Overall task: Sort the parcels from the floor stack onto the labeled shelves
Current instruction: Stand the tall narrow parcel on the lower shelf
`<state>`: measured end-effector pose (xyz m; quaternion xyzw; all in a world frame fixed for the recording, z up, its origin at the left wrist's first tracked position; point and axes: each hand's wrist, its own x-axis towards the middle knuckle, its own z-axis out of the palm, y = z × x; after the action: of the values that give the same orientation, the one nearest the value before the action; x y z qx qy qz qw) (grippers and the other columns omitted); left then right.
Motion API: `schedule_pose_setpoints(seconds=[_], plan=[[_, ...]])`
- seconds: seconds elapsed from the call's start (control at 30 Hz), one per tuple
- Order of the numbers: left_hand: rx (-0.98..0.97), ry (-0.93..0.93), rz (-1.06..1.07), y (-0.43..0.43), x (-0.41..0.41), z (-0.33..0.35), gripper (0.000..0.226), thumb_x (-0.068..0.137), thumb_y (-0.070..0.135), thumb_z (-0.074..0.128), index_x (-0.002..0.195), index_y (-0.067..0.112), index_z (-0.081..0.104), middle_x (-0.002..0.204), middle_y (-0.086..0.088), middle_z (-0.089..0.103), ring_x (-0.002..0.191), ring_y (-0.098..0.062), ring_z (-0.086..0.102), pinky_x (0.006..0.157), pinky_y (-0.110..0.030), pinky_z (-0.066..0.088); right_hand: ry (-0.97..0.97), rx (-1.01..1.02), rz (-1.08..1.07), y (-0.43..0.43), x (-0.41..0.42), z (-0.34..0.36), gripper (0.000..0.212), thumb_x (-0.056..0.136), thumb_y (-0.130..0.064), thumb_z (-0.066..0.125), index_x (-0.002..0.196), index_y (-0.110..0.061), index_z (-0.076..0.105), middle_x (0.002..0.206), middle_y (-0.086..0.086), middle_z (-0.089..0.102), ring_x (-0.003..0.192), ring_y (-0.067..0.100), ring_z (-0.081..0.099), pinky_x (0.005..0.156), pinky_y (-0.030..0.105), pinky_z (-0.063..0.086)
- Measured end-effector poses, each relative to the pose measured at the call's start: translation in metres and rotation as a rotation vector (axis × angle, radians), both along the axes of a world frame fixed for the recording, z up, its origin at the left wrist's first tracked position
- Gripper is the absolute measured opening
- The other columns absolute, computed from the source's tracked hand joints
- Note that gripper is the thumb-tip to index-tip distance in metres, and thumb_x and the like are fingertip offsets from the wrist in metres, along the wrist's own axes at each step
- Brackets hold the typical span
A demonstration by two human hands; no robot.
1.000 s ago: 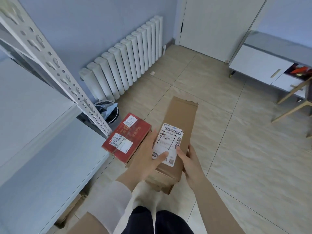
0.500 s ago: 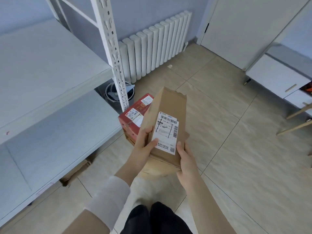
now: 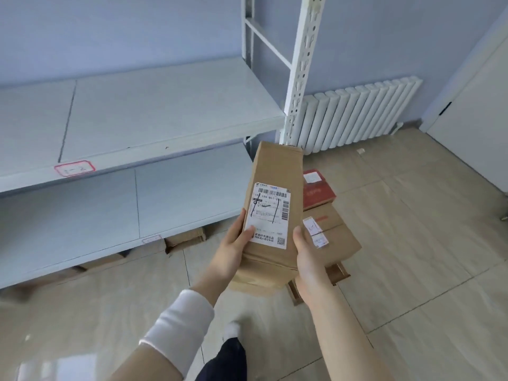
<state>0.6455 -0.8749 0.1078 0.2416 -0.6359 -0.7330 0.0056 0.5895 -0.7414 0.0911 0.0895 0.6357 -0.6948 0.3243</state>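
Both hands are closed around one long brown parcel (image 3: 275, 171), held up in front of me over the floor (image 3: 412, 257). My left hand (image 3: 233, 243) grips its near left edge, thumb pressed on the lower left corner of the white shipping label (image 3: 270, 215). My right hand (image 3: 306, 251) grips the near right edge, thumb lying along the side. The parcel tilts away from me, label face up, and its far end covers the foot of the white upright post (image 3: 301, 64).

Just right of and below the parcel lies the floor stack: a flat brown box (image 3: 336, 237) with small white stickers and, at its far end, a red box (image 3: 317, 189).

To the left is the shelf unit. The upper shelf (image 3: 165, 111) carries a red-bordered tag (image 3: 74, 168) on its front lip, with writing too blurred to read. The lower shelf (image 3: 110, 204) has a smaller tag (image 3: 151, 239), with cardboard pieces (image 3: 187, 237) on the floor beneath it. A white radiator (image 3: 357, 114) stands against the far wall.
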Motion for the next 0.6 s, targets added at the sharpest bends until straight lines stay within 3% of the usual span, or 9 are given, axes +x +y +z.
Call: schedule_pose_setpoints(seconds=[0.13, 0.23, 0.3, 0.37, 0.43, 0.6], plan=[[-0.082, 0.024, 0.044, -0.013, 0.048, 0.022, 0.043, 0.097, 0.021, 0.044, 0.138, 0.032, 0.043, 0.131, 0.016, 0.054, 0.117, 0.004, 0.049, 0.095, -0.017, 0.039, 0.067, -0.015, 0.112, -0.015, 0.036, 0.021, 0.043, 0.097, -0.049, 0.032, 0.139, -0.041, 0.034, 0.135, -0.013, 0.052, 0.123, 0.011, 0.05, 0.107, 0.043, 0.04], [-0.118, 0.036, 0.098, -0.031, 0.079, 0.044, 0.043, 0.096, 0.018, 0.044, 0.137, 0.031, 0.043, 0.13, 0.013, 0.055, 0.12, -0.004, 0.05, 0.099, -0.022, 0.039, 0.127, -0.061, 0.177, -0.036, 0.06, 0.045, 0.029, 0.1, -0.044, 0.031, 0.127, -0.047, 0.04, 0.121, -0.019, 0.058, 0.113, 0.005, 0.054, 0.102, 0.039, 0.043], [-0.135, 0.062, 0.134, -0.045, 0.098, 0.061, 0.043, 0.095, 0.019, 0.044, 0.136, 0.032, 0.044, 0.128, 0.013, 0.057, 0.12, -0.007, 0.051, 0.1, -0.025, 0.038, 0.174, -0.106, 0.208, -0.053, 0.075, 0.064, 0.029, 0.102, -0.036, 0.03, 0.128, -0.044, 0.04, 0.114, -0.022, 0.058, 0.105, -0.002, 0.054, 0.095, 0.032, 0.045], [-0.163, 0.094, 0.187, -0.059, 0.118, 0.079, 0.042, 0.093, 0.022, 0.046, 0.133, 0.034, 0.045, 0.126, 0.012, 0.058, 0.118, -0.01, 0.052, 0.099, -0.025, 0.039, 0.234, -0.138, 0.25, -0.071, 0.09, 0.085, 0.033, 0.102, -0.033, 0.03, 0.132, -0.036, 0.041, 0.121, -0.019, 0.056, 0.102, -0.006, 0.052, 0.092, 0.028, 0.044], [-0.184, 0.141, 0.234, -0.075, 0.14, 0.098, 0.04, 0.096, 0.02, 0.043, 0.134, 0.033, 0.044, 0.124, 0.01, 0.059, 0.115, -0.009, 0.053, 0.091, -0.021, 0.041, 0.282, -0.159, 0.291, -0.092, 0.105, 0.104, 0.028, 0.102, -0.034, 0.03, 0.126, -0.039, 0.042, 0.119, -0.022, 0.056, 0.098, -0.008, 0.052, 0.091, 0.027, 0.043], [-0.201, 0.287, 0.322, -0.125, 0.199, 0.144, 0.037, 0.098, 0.023, 0.042, 0.135, 0.029, 0.042, 0.127, 0.009, 0.059, 0.119, -0.008, 0.054, 0.096, -0.023, 0.043, 0.382, -0.233, 0.416, -0.154, 0.149, 0.151, 0.038, 0.098, -0.046, 0.034, 0.136, -0.044, 0.038, 0.13, -0.016, 0.056, 0.121, 0.009, 0.053, 0.106, 0.044, 0.04]])
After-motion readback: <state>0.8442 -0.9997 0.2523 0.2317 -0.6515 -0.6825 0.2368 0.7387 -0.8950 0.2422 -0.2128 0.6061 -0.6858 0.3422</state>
